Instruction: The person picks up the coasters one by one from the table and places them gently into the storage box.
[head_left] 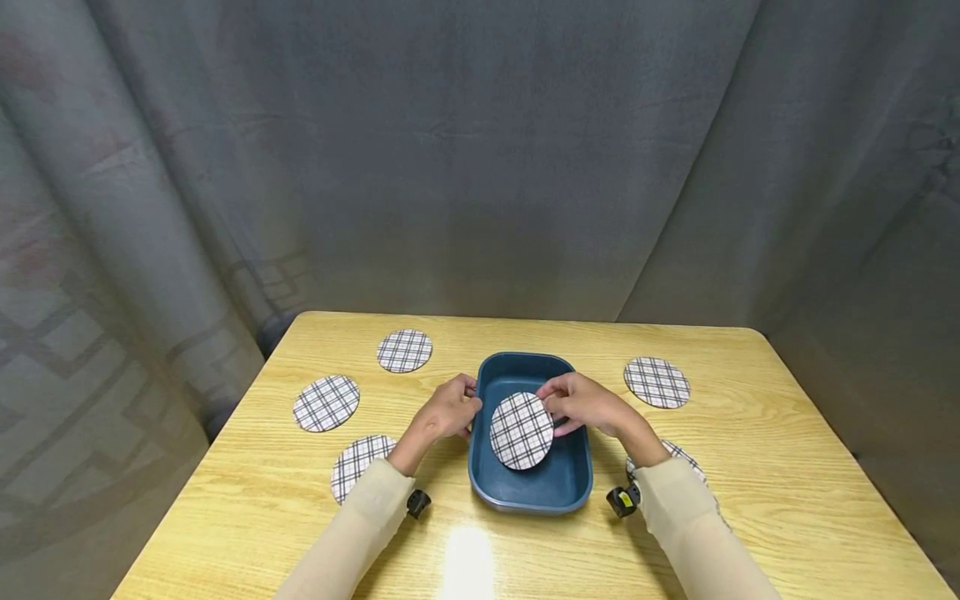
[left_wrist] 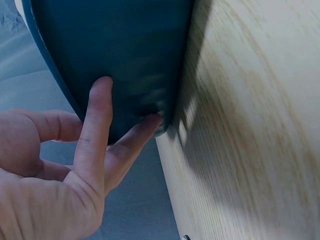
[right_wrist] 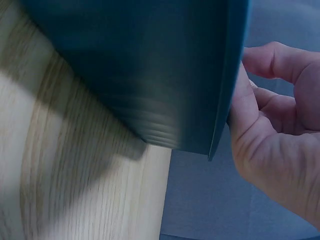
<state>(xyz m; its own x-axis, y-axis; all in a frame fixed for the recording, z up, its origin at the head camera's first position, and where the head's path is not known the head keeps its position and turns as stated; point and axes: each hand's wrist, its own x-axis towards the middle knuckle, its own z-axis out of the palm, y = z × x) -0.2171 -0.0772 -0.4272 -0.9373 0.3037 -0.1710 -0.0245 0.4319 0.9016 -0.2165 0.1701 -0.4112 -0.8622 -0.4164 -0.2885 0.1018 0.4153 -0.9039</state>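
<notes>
A deep blue plastic bin [head_left: 531,493] stands on the wooden table between both hands. My left hand [head_left: 448,407] grips its left wall, and in the left wrist view two fingers [left_wrist: 95,112] lie along the outer side while the thumb reaches the rim. Over the inside of the bin, my right hand [head_left: 587,403] pinches a round plaid coaster [head_left: 522,431] by its right edge. The coaster appears tilted, its checked face toward the head camera. From the right wrist, the bin wall [right_wrist: 150,75] hides the coaster and the fingertips.
Three plaid coasters lie to the left: one far back [head_left: 404,351], one in the middle [head_left: 326,403], one nearer [head_left: 360,467] partly behind the left sleeve. On the right lies another coaster [head_left: 657,382], and one more [head_left: 678,457] is partly covered by the right forearm. Grey curtains [head_left: 480,167] hang behind the table.
</notes>
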